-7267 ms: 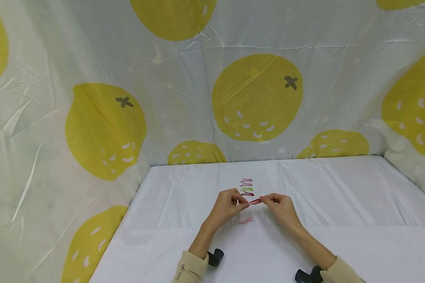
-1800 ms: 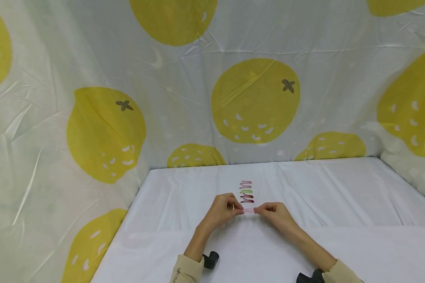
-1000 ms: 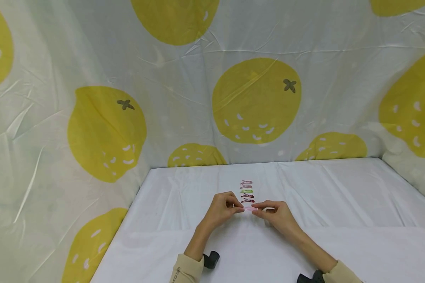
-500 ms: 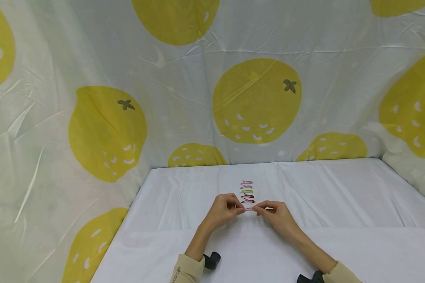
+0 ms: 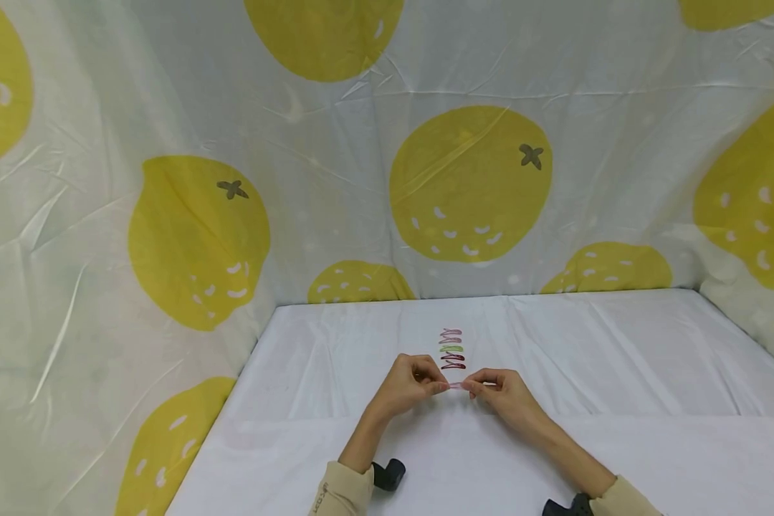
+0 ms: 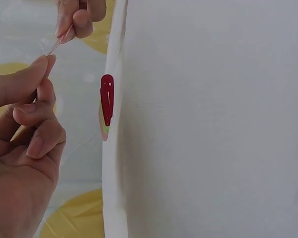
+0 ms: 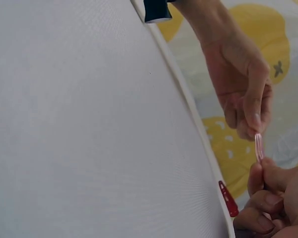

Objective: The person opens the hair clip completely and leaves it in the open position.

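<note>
A pink snap hair clip point(image 5: 454, 385) is held level just above the white table, stretched between both hands. My left hand point(image 5: 405, 387) pinches one end between thumb and forefinger, and my right hand point(image 5: 506, 395) pinches the other. In the right wrist view the clip point(image 7: 259, 147) appears edge-on between the fingertips; its ends are hidden. Beyond the hands, a column of clips lies flat: two dark red clips point(image 5: 453, 360) nearest, a green clip point(image 5: 451, 349), then pink clips point(image 5: 451, 335). A red clip point(image 6: 107, 99) also shows in the left wrist view.
The white cloth-covered table point(image 5: 335, 358) meets a curtain point(image 5: 335, 179) printed with yellow lemons at its back and sides. Black wrist cameras point(image 5: 390, 474) sit near both cuffs.
Earlier both hands held a red clip while the pink one lay nearer on the table. The red clip now lies in the column; the pink one is in hand. Recently, the right fingers shifted slightly.
</note>
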`<move>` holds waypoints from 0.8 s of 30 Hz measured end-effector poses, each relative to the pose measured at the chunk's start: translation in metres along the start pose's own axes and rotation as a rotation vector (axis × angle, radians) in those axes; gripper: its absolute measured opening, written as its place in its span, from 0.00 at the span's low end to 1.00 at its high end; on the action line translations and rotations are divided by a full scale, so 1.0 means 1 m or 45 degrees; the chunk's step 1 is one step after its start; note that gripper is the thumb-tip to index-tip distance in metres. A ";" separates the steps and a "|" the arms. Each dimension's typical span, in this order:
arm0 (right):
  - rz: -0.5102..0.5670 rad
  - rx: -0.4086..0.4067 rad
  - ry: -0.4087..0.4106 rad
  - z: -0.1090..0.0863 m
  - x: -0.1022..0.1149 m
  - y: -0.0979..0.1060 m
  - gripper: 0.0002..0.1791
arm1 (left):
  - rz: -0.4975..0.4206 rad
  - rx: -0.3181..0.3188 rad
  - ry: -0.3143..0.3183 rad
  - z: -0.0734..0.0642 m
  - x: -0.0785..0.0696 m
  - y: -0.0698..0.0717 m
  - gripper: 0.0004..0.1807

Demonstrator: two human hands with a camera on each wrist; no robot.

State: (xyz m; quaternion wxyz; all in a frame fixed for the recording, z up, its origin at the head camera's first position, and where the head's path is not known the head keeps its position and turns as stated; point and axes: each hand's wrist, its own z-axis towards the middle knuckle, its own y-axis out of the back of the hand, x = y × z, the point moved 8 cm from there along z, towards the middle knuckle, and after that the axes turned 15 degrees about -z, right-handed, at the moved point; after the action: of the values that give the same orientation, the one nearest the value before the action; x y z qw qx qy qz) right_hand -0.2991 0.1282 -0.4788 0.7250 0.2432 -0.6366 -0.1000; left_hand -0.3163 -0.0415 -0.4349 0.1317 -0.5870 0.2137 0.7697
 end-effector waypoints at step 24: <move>0.098 0.120 -0.079 0.002 -0.005 -0.004 0.19 | -0.016 0.001 0.047 0.000 0.000 0.003 0.03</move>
State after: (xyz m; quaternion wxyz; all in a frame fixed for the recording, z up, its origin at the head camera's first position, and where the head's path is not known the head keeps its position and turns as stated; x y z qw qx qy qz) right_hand -0.3009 0.1268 -0.4844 0.6961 0.2492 -0.6715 -0.0495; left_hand -0.3181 -0.0443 -0.4337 0.1329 -0.6024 0.2129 0.7577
